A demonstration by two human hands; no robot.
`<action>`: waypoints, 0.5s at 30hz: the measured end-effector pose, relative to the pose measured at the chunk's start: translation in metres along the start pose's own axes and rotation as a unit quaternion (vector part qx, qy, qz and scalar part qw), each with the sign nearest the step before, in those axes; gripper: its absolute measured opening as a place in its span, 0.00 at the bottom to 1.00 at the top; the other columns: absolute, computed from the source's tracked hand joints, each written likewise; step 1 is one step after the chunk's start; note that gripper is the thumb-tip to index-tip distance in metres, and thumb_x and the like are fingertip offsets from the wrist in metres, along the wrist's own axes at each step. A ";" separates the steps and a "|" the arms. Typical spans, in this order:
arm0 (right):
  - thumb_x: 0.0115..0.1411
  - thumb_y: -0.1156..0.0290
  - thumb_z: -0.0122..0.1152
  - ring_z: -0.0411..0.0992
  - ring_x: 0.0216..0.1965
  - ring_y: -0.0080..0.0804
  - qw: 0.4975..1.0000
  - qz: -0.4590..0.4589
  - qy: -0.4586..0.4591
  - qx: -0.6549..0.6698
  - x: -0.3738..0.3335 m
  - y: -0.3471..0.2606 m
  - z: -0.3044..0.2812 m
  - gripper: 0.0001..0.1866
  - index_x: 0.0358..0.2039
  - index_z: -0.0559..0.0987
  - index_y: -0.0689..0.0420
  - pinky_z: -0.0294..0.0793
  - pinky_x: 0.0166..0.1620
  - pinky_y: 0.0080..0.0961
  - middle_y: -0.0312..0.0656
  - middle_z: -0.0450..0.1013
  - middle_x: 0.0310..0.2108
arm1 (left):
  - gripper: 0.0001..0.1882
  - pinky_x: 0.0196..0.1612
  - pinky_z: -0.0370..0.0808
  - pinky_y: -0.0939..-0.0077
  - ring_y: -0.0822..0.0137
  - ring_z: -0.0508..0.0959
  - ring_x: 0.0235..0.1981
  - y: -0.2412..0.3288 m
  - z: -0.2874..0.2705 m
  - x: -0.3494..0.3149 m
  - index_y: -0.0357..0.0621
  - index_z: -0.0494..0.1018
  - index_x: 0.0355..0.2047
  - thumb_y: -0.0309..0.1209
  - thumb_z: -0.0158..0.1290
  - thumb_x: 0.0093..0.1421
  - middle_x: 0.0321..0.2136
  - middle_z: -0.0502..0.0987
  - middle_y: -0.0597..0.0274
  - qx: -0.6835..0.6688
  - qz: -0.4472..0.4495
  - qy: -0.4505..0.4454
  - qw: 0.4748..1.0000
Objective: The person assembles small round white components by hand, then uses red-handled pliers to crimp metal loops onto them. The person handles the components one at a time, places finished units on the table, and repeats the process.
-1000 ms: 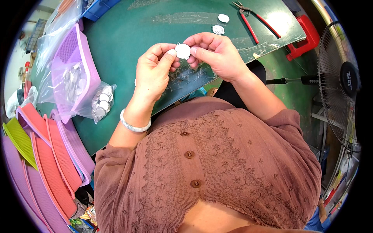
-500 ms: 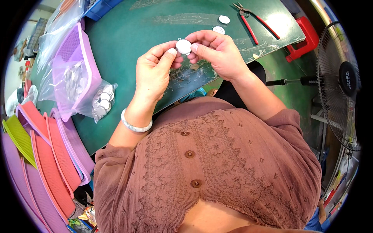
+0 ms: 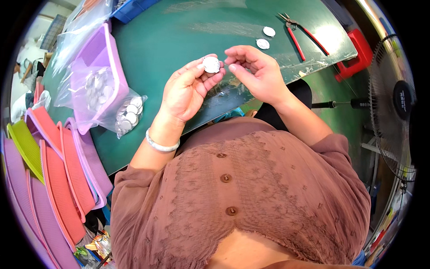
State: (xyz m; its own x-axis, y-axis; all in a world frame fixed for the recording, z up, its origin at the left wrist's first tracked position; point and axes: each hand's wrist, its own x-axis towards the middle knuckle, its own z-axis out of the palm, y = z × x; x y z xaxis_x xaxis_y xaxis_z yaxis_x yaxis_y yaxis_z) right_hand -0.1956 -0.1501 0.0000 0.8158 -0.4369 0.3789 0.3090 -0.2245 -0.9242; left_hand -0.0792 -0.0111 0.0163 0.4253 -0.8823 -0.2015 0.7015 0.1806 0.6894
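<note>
A round silvery-white metal pendant, with a raised rim and small loops at its edge, is pinched between the thumb and fingers of my left hand. Just to its right, my right hand is off the pendant, its curled fingers apart and nothing seen between them. Two similar pendants, one farther and one nearer, lie on the green table beyond my right hand. Red-handled pliers rest beside them with their jaws pointing away.
Left on the table, a purple plastic basket has a clear bag of silvery discs in it; another such bag lies beside it. Stacked coloured baskets stand lower left. A red plastic object and a fan are at right.
My right hand has let go of the pendant and moved slightly right. The left hand keeps the pendant, which now shows a rimmed face. The whole view has shifted a little.
</note>
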 end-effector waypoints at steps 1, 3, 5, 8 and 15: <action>0.52 0.81 0.54 0.71 0.34 0.21 1.000 0.001 0.003 -0.004 -0.001 0.004 -0.001 0.13 0.40 0.72 0.62 0.70 0.37 0.17 0.38 0.72 0.32 | 0.14 0.47 0.72 0.70 0.59 0.73 0.41 0.002 -0.001 0.000 0.27 0.66 0.43 0.26 0.40 0.60 0.40 0.72 0.49 -0.004 0.007 0.002 1.000; 0.53 0.81 0.53 0.70 0.34 0.21 1.000 0.005 -0.005 -0.026 0.000 0.007 -0.001 0.12 0.40 0.72 0.62 0.70 0.38 0.18 0.38 0.72 0.32 | 0.16 0.44 0.73 0.77 0.64 0.74 0.39 0.008 -0.004 -0.005 0.28 0.64 0.46 0.27 0.43 0.60 0.39 0.73 0.50 0.038 0.022 0.006 0.999; 0.54 0.81 0.52 0.70 0.35 0.21 1.000 0.019 0.005 -0.021 -0.002 0.010 -0.004 0.12 0.40 0.72 0.62 0.70 0.41 0.19 0.37 0.71 0.32 | 0.14 0.38 0.72 0.81 0.68 0.74 0.35 0.020 0.001 -0.008 0.32 0.67 0.44 0.26 0.47 0.58 0.35 0.74 0.55 0.102 0.035 0.030 0.994; 0.55 0.82 0.51 0.70 0.38 0.22 0.999 0.048 0.007 -0.008 -0.007 0.020 -0.009 0.12 0.41 0.71 0.64 0.69 0.43 0.18 0.37 0.70 0.34 | 0.11 0.29 0.71 0.84 0.74 0.74 0.28 0.049 0.006 -0.019 0.36 0.71 0.40 0.25 0.50 0.56 0.29 0.75 0.62 0.206 0.086 0.057 0.973; 0.55 0.82 0.51 0.69 0.35 0.19 0.998 0.066 0.011 -0.018 -0.007 0.022 -0.016 0.11 0.40 0.72 0.64 0.67 0.39 0.15 0.37 0.71 0.33 | 0.09 0.32 0.68 0.88 0.80 0.71 0.27 0.177 -0.002 -0.055 0.37 0.74 0.37 0.22 0.51 0.54 0.28 0.76 0.65 0.551 0.501 0.197 0.637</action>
State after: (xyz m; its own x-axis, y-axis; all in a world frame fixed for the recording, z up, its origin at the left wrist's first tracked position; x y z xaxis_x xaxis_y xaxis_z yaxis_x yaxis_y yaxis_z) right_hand -0.2022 -0.1664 -0.0220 0.8371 -0.4843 0.2544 0.1809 -0.1939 -0.9642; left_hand 0.0233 0.0704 0.1479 0.6067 -0.3467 0.7153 -0.7712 -0.0386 0.6354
